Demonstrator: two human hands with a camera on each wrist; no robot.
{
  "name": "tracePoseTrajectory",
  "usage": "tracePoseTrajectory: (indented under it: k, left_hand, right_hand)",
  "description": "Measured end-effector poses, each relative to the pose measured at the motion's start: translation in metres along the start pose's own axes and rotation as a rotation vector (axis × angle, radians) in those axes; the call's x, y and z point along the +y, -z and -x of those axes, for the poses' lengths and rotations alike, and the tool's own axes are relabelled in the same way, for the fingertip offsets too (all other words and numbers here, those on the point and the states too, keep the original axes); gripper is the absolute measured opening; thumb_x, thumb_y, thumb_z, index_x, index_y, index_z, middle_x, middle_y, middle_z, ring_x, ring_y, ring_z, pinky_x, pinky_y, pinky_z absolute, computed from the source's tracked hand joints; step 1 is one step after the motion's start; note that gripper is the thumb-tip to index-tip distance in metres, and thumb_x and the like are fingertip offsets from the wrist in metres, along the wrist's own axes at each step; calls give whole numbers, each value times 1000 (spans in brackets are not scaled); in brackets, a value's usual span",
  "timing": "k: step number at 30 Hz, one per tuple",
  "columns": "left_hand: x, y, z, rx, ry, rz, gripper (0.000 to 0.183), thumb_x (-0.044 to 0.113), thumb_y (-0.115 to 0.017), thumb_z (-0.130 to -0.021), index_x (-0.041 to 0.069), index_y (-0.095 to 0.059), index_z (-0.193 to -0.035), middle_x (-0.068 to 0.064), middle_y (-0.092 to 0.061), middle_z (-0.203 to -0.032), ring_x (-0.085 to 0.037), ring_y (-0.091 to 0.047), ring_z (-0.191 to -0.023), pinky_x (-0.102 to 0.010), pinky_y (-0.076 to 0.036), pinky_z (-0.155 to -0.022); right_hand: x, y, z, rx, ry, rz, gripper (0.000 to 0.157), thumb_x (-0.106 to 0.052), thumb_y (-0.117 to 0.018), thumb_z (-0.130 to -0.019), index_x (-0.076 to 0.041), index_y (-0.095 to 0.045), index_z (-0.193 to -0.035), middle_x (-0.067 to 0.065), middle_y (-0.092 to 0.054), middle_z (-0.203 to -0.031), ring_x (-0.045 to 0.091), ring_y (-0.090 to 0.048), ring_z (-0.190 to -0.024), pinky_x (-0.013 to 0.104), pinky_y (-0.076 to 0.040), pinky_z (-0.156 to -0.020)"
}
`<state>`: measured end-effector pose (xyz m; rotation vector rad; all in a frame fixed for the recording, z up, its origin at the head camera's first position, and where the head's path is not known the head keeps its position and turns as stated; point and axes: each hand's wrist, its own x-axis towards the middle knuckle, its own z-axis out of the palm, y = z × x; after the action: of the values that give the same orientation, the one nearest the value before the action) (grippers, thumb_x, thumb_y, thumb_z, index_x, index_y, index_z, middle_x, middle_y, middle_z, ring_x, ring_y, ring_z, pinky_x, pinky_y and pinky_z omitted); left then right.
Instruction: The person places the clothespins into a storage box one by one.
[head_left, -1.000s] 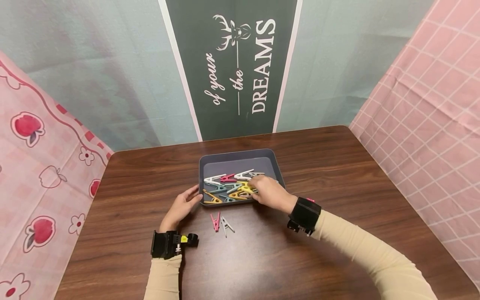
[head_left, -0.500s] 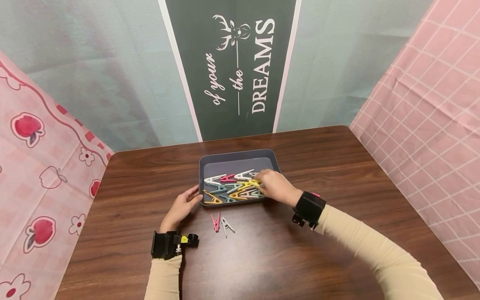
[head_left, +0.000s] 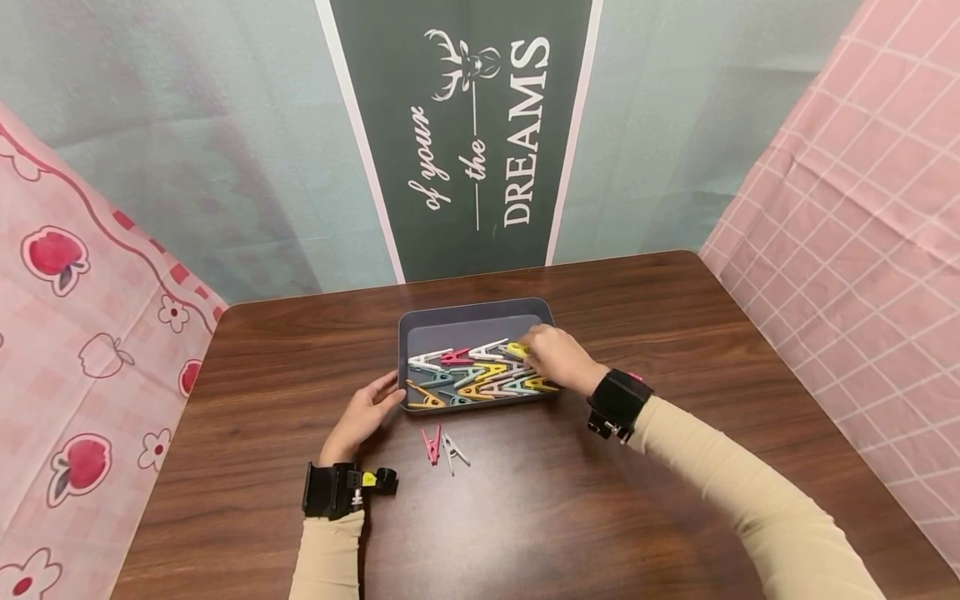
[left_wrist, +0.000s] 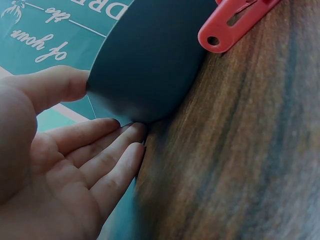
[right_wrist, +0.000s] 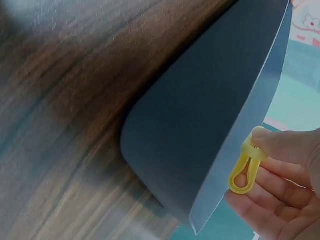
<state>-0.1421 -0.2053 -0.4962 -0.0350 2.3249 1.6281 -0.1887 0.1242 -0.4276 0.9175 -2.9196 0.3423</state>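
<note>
A dark grey tray point(head_left: 472, 327) on the table holds several clothespins in white, red, blue-green and yellow. My right hand point(head_left: 558, 358) is over its right side, pinching a yellow clothespin point(right_wrist: 245, 167) between thumb and fingers. At the tray's left front corner is my left hand point(head_left: 363, 414); in the left wrist view its thumb touches the rim and its fairly straight fingers lie against the outer wall. In front of the tray, a pink clothespin point(head_left: 431, 445) and a light grey clothespin point(head_left: 454, 452) lie side by side on the table.
The wooden table point(head_left: 637, 500) extends around the tray on all sides. A hanging cloth with lettering point(head_left: 480, 167) stands behind it, with pink patterned cloths point(head_left: 847, 250) at the sides.
My right hand has moved right and toward the back of the tray with the yellow clothespin. Another yellow clothespin at the right front corner has come into view. The left hand stays put.
</note>
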Motion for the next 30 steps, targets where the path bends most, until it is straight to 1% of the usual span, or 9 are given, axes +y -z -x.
tracePoseTrajectory:
  k: [5, 10, 13, 18, 21, 26, 30]
  left_hand:
    - [2, 0, 1, -1, -9, 6, 58, 22, -54, -99, 2, -33, -149, -22, -45, -147, -33, -43, -139, -49, -32, -118]
    - [3, 1, 1, -5, -12, 11, 59, 23, -54, -99, 2, -32, -150, -22, -44, -148, -33, -42, -139, -48, -32, -118]
    - [2, 1, 1, -4, -12, 13, 59, 23, -54, -99, 2, -32, -149, -22, -44, -148, -32, -42, -140, -48, -32, -118]
    - [-2, -1, 0, 2, -11, -2, 58, 22, -54, -99, 2, -34, -149, -21, -46, -147, -32, -43, -139, -48, -33, -117]
    - [-3, -3, -1, 10, -3, 6, 57, 21, -55, -98, 3, -35, -148, -21, -47, -146, -32, -44, -138, -48, -33, -117]
    - [-4, -3, -1, 9, -9, 11, 56, 21, -54, -99, 3, -35, -148, -21, -47, -146, -32, -43, -139, -48, -33, -117]
    - [-4, -2, -1, 15, -17, 1, 57, 22, -54, -99, 2, -35, -148, -21, -46, -146, -33, -43, -139, -49, -33, -117]
  right_hand:
    - [7, -2, -4, 14, -11, 21, 21, -2, -69, -84, 2, -71, -105, 16, -71, -98, 29, -67, -94, 39, -58, -80]
    - [15, -5, -6, 23, -14, -3, 21, 0, -65, -86, 2, -70, -106, 17, -70, -98, 31, -66, -93, 39, -56, -76]
    - [19, -8, -7, 19, -14, -13, 22, -1, -65, -87, 2, -70, -108, 18, -69, -101, 32, -66, -96, 40, -56, -78]
    - [23, -11, -12, 5, -9, 9, 25, -5, -68, -87, 1, -69, -111, 18, -69, -105, 32, -66, -99, 41, -57, -84]
    - [25, -11, -14, 4, -22, 3, 26, -6, -69, -86, 1, -69, -111, 17, -70, -106, 32, -66, -101, 42, -57, -85]
    - [29, -11, -19, 4, -61, -22, 26, -7, -70, -86, 1, -69, -110, 16, -70, -107, 30, -66, -102, 41, -57, -87]
    - [32, -13, -24, 3, -57, -39, 26, -8, -70, -86, 1, -69, -110, 17, -70, -108, 30, -66, -101, 42, -56, -88]
